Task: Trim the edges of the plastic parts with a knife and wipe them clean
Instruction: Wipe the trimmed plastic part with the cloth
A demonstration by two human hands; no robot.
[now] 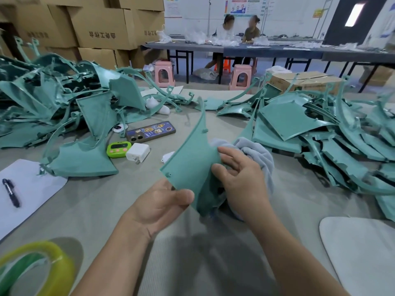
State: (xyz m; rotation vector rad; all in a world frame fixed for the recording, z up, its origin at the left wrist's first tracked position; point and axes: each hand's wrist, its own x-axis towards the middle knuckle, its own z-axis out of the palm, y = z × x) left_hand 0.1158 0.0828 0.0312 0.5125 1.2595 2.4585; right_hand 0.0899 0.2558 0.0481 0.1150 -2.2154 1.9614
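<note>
Wiping is proceeding: left hand (158,204) is pinching the teal plastic part (188,163) at its 7 o'clock corner; right hand (241,178), at 3 o'clock, is apparently gripping the grey cloth (257,154). Next move is requiring an edge pass.

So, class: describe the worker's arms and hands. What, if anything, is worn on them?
The left arm and right arm are bare to the frame's edge, no sleeves in view. The left hand and right hand wear no gloves; no ring, watch or bracelet shows.
</note>
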